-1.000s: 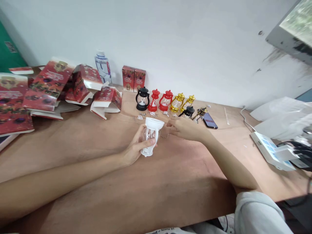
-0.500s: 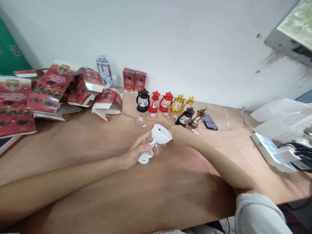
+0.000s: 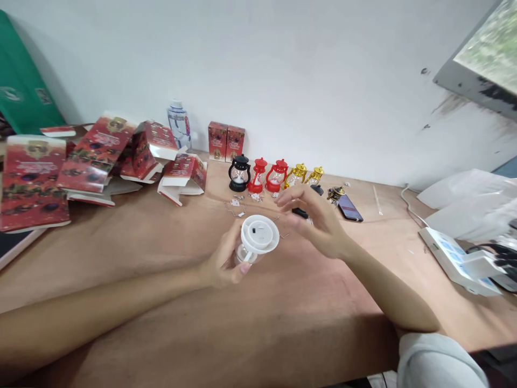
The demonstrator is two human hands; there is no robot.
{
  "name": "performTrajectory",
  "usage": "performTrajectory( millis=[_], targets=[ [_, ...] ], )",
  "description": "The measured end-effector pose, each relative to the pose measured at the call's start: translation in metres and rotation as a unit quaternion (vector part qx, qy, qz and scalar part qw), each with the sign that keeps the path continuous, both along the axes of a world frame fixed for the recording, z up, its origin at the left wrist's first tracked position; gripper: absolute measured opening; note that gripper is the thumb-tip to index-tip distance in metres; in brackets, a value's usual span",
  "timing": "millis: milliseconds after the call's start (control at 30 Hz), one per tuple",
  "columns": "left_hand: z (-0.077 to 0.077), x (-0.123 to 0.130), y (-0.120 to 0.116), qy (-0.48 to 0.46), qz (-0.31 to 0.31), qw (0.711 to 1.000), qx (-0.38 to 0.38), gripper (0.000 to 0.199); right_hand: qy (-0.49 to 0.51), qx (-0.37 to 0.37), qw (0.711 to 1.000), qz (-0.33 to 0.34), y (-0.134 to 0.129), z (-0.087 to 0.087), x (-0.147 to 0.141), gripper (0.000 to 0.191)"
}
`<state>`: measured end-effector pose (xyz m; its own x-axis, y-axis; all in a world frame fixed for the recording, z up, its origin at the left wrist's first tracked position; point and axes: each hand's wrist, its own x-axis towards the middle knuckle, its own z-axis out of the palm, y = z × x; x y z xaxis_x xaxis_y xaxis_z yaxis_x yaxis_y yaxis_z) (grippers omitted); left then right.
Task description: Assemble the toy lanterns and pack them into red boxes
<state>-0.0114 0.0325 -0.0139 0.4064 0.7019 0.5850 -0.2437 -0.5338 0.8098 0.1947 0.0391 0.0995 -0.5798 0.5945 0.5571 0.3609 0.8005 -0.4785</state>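
My left hand [image 3: 224, 261] grips a white lantern [image 3: 259, 234] by its clear body, with the round base turned up toward the camera; a small black switch shows on it. To its right my right hand [image 3: 317, 218] hovers above the table, fingers apart and holding nothing. Behind stand a black lantern [image 3: 239, 173], two red lanterns [image 3: 256, 177] and two gold ones [image 3: 296, 175]. Another black lantern is mostly hidden behind my right hand. A bronze lantern [image 3: 335, 194] is beside a phone [image 3: 349, 208]. Small wire pieces [image 3: 235, 207] lie in front of the row.
Several open red boxes [image 3: 95, 153] are heaped on the left. A water bottle [image 3: 179, 124] and two small red boxes [image 3: 218, 141] stand by the wall. On the right are a white power strip [image 3: 456, 261] and plastic bags [image 3: 476, 199].
My left hand has tilted the white lantern so its base faces the camera more. My right hand has come up off the table beside the lantern, its fingers now spread.
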Motion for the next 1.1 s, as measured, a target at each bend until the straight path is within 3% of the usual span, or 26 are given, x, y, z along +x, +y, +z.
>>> performTrajectory(
  millis=[67, 133, 333, 633, 733, 833, 900, 967, 1100],
  targets=[
    [0.0, 0.001, -0.001, 0.002, 0.029, 0.997, 0.077, 0.056, -0.04, 0.02, 0.998, 0.051, -0.017, 0.006, -0.005, 0.049],
    [0.003, 0.003, -0.003, 0.002, 0.036, 0.993, 0.116, 0.056, -0.07, 0.033, 0.996, 0.051, -0.028, 0.007, -0.01, 0.054],
    [0.007, 0.003, -0.005, 0.023, 0.019, 0.99, 0.141, 0.056, -0.019, 0.038, 0.999, 0.005, -0.026, 0.001, -0.014, 0.007],
    [0.007, 0.003, -0.001, 0.063, 0.058, 0.981, 0.174, 0.054, -0.083, 0.078, 0.993, 0.011, -0.025, -0.004, -0.015, 0.008],
    [0.008, 0.001, -0.001, 0.079, 0.058, 0.981, 0.167, 0.05, -0.013, 0.069, 0.997, -0.012, -0.026, -0.005, -0.013, 0.01],
    [0.008, 0.001, -0.001, 0.078, 0.048, 0.986, 0.14, 0.051, 0.127, 0.026, 0.991, -0.024, -0.025, -0.003, -0.009, 0.011],
    [0.008, 0.001, 0.0, 0.069, 0.047, 0.99, 0.11, 0.054, 0.171, -0.031, 0.985, -0.018, -0.024, -0.001, -0.007, 0.013],
    [0.009, 0.001, 0.0, 0.058, 0.047, 0.994, 0.08, 0.056, 0.142, -0.108, 0.984, -0.015, -0.021, 0.0, -0.007, 0.014],
    [0.008, 0.002, 0.003, 0.029, 0.045, 0.998, 0.012, 0.056, -0.023, -0.225, 0.974, -0.005, -0.013, 0.004, -0.008, 0.005]
  ],
)
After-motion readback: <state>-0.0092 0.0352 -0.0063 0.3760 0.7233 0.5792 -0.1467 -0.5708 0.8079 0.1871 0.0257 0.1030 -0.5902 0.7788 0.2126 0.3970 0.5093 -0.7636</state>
